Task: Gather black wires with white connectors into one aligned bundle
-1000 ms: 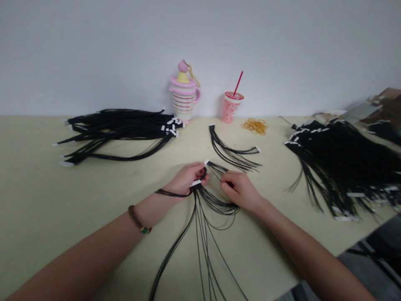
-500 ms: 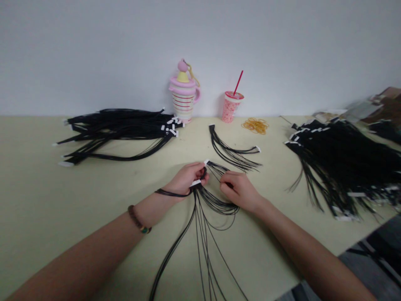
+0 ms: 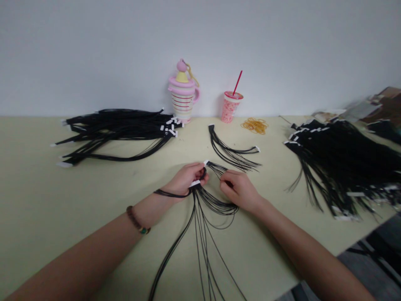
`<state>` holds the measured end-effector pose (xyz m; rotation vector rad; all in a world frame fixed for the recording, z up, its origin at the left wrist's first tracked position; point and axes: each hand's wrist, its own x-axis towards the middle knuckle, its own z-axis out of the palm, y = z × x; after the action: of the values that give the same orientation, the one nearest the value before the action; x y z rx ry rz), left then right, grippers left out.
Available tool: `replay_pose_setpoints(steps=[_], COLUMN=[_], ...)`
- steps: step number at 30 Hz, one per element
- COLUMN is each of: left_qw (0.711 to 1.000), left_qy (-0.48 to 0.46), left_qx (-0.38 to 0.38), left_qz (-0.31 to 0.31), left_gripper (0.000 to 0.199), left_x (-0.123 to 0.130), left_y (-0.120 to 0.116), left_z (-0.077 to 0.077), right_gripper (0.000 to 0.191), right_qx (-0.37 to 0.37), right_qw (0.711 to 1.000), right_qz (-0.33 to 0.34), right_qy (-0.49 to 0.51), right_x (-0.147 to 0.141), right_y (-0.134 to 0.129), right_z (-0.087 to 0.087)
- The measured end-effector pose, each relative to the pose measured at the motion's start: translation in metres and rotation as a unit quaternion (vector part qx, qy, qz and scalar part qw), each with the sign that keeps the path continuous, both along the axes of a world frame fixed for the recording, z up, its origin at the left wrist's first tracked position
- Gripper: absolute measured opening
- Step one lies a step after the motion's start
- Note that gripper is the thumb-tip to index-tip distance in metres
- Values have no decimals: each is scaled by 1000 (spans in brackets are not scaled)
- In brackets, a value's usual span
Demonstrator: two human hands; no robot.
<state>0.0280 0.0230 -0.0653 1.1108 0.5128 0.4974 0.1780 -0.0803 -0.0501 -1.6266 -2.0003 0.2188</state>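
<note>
My left hand [image 3: 189, 177] is closed on a black wire harness [image 3: 216, 200] by its white connectors. One small white connector [image 3: 206, 163] sticks out past my thumb and fingertips; a wider white connector [image 3: 194, 183] lies below my fingers. Some wires bend back over my left wrist. My right hand [image 3: 238, 188] is closed around the wires a little to the right of the connectors, its fingertips curled and partly hidden. From the wider connector, wires loop up toward my right hand, while others hang loose toward the table's near edge.
Behind my hands lies another wire harness [image 3: 227, 152]. Bundled harnesses [image 3: 119, 129] are piled at the left, and a larger pile [image 3: 347, 159] covers the right. A pink-lidded cup [image 3: 183, 100], a straw cup [image 3: 231, 108] and rubber bands [image 3: 255, 125] stand or lie near the wall.
Both hands keep nearly the same place and grip. The wires between the small connector and my right hand look slightly more gathered; the view has shifted a little.
</note>
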Motion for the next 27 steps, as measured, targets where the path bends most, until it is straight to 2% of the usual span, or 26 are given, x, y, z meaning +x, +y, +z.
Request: replay_pose_setpoints(steps=[6,13,17,21,24,26,27], left_qw=[999,989,986,990,997,998,998], left_qy=[13,43,41,36,10,-9,-14], left_qx=[28,138,152,132,74,34,22], left_qz=[-11,-21,-47,-28,26,51,53], left_gripper=[23,28,28,28,25,23,22], left_x=[1,2,1,3,5,5,5], left_y=[-4,-21,-23,-19,-14,-9,-7], left_z=[3,6,7,6,3,0,-1], right_gripper=[16,17,16,15,13,13,9], right_qx=[9,-3,-8,12,112,158,146], right_qw=[999,998,997,997,990,985,987], right_qz=[-34,-49,-63,-64,-82,-55,-21], right_qy=[-14,-29,-41,-31,-2,39,64], right_x=[-2,-15,-16,-12,-14,-20,-24], right_y=[0,-3,-2,-1,-5,-10,-13], right_z=[0,-1,-4,-2,6,12,15])
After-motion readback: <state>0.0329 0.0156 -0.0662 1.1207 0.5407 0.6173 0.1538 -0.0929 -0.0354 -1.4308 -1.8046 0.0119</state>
